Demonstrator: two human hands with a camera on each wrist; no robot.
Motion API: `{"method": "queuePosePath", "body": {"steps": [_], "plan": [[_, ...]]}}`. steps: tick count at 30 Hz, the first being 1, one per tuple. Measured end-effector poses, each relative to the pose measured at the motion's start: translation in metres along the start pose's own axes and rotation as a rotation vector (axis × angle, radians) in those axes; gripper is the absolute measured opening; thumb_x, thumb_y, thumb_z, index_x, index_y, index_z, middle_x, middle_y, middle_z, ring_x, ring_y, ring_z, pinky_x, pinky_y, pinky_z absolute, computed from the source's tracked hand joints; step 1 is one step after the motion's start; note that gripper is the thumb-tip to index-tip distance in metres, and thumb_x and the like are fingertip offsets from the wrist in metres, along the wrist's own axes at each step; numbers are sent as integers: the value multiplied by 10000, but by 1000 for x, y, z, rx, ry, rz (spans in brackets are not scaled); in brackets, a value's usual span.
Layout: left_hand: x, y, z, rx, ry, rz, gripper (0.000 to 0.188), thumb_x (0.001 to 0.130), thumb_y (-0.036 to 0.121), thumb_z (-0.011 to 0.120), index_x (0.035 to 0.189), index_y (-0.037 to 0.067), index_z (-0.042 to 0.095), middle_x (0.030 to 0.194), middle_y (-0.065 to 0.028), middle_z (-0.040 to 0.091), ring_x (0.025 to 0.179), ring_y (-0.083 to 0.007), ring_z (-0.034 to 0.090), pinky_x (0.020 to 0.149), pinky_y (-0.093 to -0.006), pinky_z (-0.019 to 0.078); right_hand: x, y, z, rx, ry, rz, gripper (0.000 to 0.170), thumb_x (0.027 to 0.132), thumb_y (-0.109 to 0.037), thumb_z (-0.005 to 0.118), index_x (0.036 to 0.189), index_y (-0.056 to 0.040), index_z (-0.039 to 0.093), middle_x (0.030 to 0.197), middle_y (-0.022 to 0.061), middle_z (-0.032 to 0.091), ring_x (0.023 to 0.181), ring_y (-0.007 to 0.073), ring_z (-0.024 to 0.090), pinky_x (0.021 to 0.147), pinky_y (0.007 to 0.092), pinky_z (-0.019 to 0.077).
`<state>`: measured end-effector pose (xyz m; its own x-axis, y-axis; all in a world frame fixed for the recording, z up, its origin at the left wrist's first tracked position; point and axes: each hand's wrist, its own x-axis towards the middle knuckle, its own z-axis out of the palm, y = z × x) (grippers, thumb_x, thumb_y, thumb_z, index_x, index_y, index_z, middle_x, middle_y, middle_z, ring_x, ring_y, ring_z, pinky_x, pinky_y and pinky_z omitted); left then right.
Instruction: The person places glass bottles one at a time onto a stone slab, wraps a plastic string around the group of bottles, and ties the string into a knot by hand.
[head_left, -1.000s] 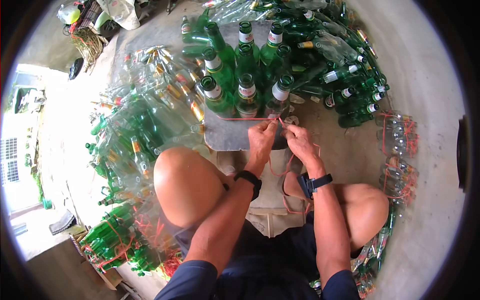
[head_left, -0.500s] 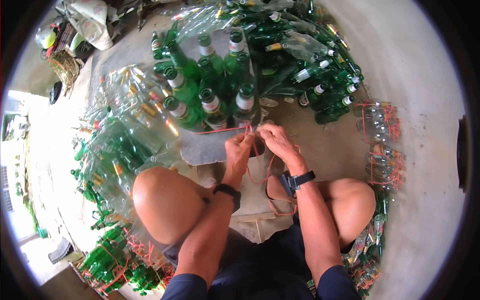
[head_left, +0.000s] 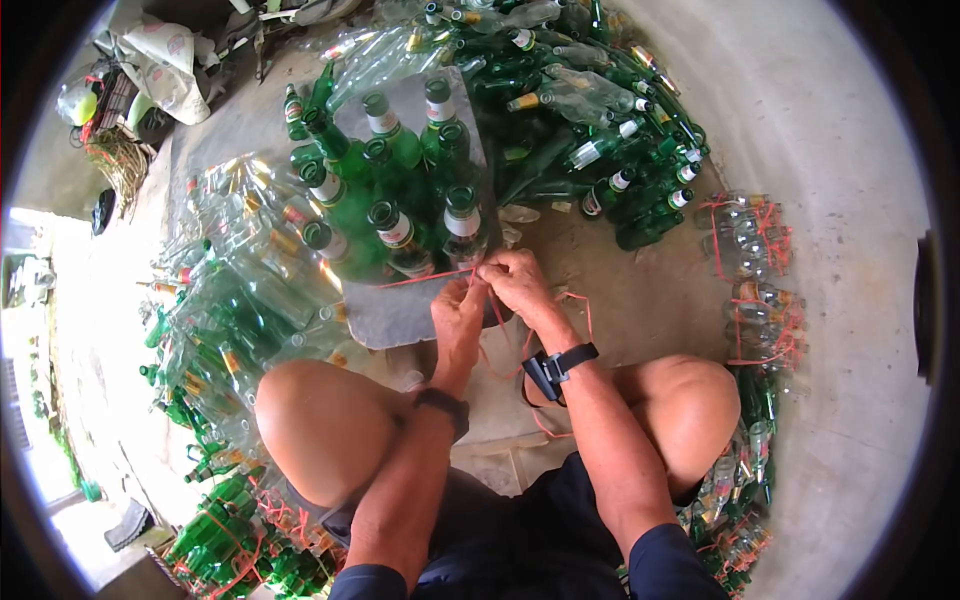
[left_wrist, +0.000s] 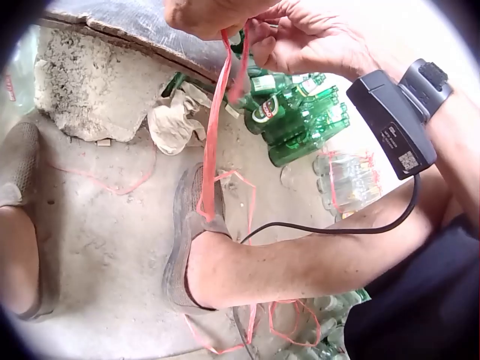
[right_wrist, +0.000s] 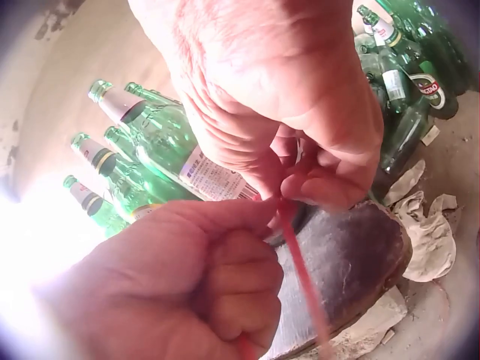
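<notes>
Several green glass bottles (head_left: pixel 396 228) stand upright in a block on a dark slab (head_left: pixel 385 320), with red plastic twine (head_left: pixel 425 278) drawn across their near side. At the block's near right corner, my left hand (head_left: pixel 458 318) pinches the twine, its other fingers curled. Right beside it, my right hand (head_left: pixel 517 285) pinches the twine between thumb and fingertips, close to the base of the corner bottle (right_wrist: pixel 154 131). In the right wrist view both hands meet at the crossing, which the fingers partly hide. From the hands, a loose strand (left_wrist: pixel 214 127) hangs toward the floor.
Loose green bottles (head_left: pixel 640 205) lie heaped at the right, and clear bottles (head_left: pixel 265 270) at the left. Tied bundles (head_left: pixel 765 320) stand along the right wall. My knees (head_left: pixel 335 425) flank the slab, and slack twine trails around my shoe (left_wrist: pixel 196 247).
My right hand, a little apart from the left half a second ago, has come in against it at the twine. The head view has shifted, so the bottles sit further left.
</notes>
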<state>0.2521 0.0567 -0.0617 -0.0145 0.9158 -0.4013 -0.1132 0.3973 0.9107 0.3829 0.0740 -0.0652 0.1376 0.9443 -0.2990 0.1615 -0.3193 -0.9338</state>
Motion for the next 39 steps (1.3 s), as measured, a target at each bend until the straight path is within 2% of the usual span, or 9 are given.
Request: {"method": "queuePosePath", "body": {"steps": [4, 9, 13, 16, 25, 31, 34, 37, 39], "plan": [[-3, 11, -5, -227, -28, -247, 262, 993, 286, 634, 896, 43, 627, 633, 74, 422, 493, -35, 340, 437, -241, 252, -3, 3, 8, 10, 99, -56, 158, 934, -130, 704, 976, 9, 765, 792, 58, 704, 736, 114, 611, 672, 314, 514], [0, 15, -4, -278, -24, -399, 252, 971, 225, 617, 877, -2, 675, 650, 42, 486, 476, -44, 350, 425, -240, 246, -5, 0, -1, 241, -37, 245, 175, 944, -203, 734, 997, -43, 783, 857, 9, 717, 766, 88, 590, 653, 280, 456], [0, 13, -1, -263, 55, -450, 259, 967, 215, 623, 911, -20, 716, 669, 14, 544, 470, -51, 371, 415, -245, 254, -7, 3, 2, 350, -23, 216, 182, 931, -238, 754, 998, -71, 787, 881, -3, 716, 763, 86, 574, 651, 278, 434], [-1, 9, 0, -264, 93, -421, 246, 977, 197, 643, 935, -29, 732, 702, -20, 611, 465, -58, 390, 408, -248, 259, -5, 3, -2, 359, -72, 345, 218, 921, -306, 793, 1035, -121, 781, 904, -39, 697, 739, 54, 550, 583, 265, 384], [-3, -8, 3, -194, 152, -185, 239, 994, 209, 716, 1047, -18, 765, 823, -62, 719, 507, -44, 428, 426, -241, 281, -3, 8, -4, 445, -107, 330, 190, 928, -275, 774, 980, -93, 773, 746, -62, 591, 641, 50, 488, 553, 241, 361], [-3, -15, 9, -185, 159, 193, 194, 998, 126, 717, 1082, -41, 771, 892, -42, 741, 701, -57, 575, 590, -239, 444, -4, 8, -3, 457, -114, 299, 173, 978, -233, 742, 996, -62, 742, 711, -71, 545, 604, 37, 470, 506, 220, 343], [-4, -16, 7, 17, 183, 291, 162, 987, 88, 721, 1090, -24, 777, 901, -35, 750, 763, -71, 613, 671, -247, 490, -3, 10, -2, 442, -104, 306, 179, 985, -237, 734, 986, -58, 740, 711, -68, 552, 600, 39, 473, 506, 219, 345], [-6, -15, 7, 256, 220, 372, 168, 977, 94, 705, 1082, -21, 768, 939, -121, 783, 814, -146, 698, 736, -311, 551, -3, 12, -3, 429, -105, 249, 204, 941, -273, 760, 924, -70, 759, 727, -45, 598, 630, 54, 516, 532, 234, 370], [-6, -13, 8, 307, 213, 553, 174, 967, 104, 705, 1073, -17, 771, 938, -139, 778, 805, -168, 719, 739, -316, 559, -5, 13, -5, 426, -135, 225, 209, 939, -279, 760, 937, -70, 763, 734, -43, 606, 640, 55, 526, 543, 231, 381]]}}
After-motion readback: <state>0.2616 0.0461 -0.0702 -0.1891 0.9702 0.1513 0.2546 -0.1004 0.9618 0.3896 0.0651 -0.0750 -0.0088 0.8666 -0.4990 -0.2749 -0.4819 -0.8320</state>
